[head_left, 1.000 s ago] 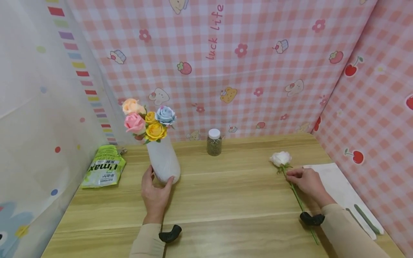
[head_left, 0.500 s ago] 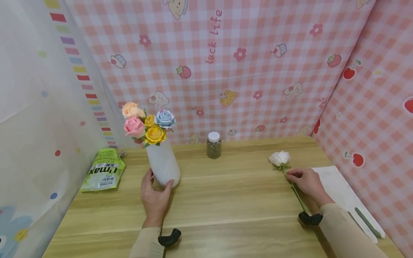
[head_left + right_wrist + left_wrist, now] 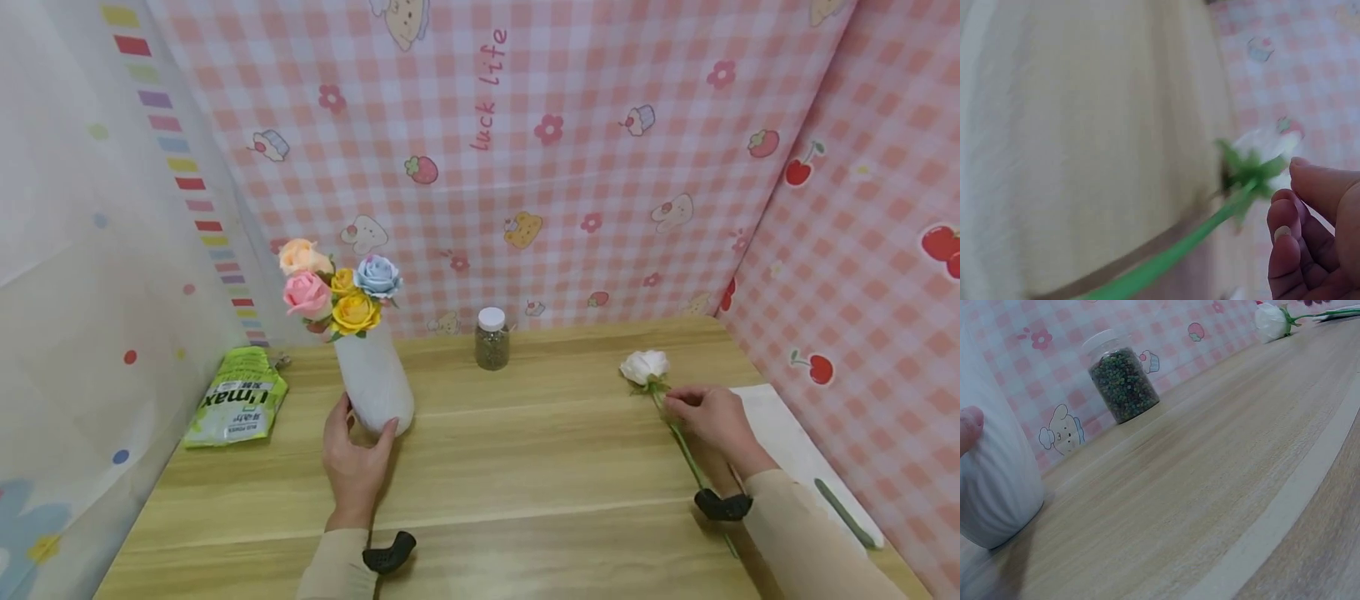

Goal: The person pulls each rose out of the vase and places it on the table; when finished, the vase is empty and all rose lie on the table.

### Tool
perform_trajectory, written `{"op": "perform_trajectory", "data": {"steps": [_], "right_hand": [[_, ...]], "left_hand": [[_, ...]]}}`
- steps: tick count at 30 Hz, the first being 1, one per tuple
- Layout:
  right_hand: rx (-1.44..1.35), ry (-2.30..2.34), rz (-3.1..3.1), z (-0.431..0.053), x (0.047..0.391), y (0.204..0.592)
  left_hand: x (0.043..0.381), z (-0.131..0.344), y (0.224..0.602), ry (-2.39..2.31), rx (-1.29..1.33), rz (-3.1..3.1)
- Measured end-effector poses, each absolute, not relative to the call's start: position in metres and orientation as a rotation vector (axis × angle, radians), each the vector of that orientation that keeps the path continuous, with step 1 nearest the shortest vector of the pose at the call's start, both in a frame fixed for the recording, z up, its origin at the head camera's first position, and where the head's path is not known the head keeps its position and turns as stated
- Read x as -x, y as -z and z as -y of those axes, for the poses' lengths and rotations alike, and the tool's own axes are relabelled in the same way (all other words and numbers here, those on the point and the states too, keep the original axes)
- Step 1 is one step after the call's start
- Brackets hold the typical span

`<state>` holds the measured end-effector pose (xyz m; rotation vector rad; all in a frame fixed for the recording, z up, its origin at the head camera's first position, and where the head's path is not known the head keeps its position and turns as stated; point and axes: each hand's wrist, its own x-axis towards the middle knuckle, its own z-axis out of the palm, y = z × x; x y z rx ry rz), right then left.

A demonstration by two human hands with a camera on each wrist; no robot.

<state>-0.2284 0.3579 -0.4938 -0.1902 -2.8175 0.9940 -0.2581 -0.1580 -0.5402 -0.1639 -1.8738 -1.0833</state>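
My left hand grips the lower part of a white vase, fingers at its left side and thumb at its front right. In the vase stand artificial roses: peach, pink, yellow and light blue. The left wrist view shows the thumb on the vase's ribbed wall. On the right, a white artificial rose with a long green stem lies along the table. Beside the stem is my right hand, thumb and fingers loosely bent, with a gap to the stem in the right wrist view.
A jar of small green granules with a white lid stands at the back of the wooden table. A green-and-white packet lies far left. Under the right forearm is a white sheet with a dark green strip. Patterned cloth walls enclose the table.
My right fingertips have come off the rose's stem and now sit just right of it. The left hand keeps its grip on the vase. The head view has shifted slightly.
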Motion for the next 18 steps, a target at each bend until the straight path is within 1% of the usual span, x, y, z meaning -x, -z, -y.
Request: {"op": "perform_trajectory", "data": {"steps": [4,7,13,18], "right_hand": [[0.1,-0.989,2.789,-0.344,0.231,0.47],[-0.001,-1.044,2.748,-0.317,0.237,0.447],[-0.23,-1.361,2.68,-0.226,0.259,0.402],[-0.453,-1.655,2.588,-0.149,0.275,0.378]], "left_hand": [[0.258,0.157,0.538,1.072,0.163,1.869],[0.259,0.157,0.537,1.069,0.166,1.87],[0.26,0.158,0.538,1.073,0.158,1.898],[0.258,0.159,0.54,1.071,0.137,1.911]]}}
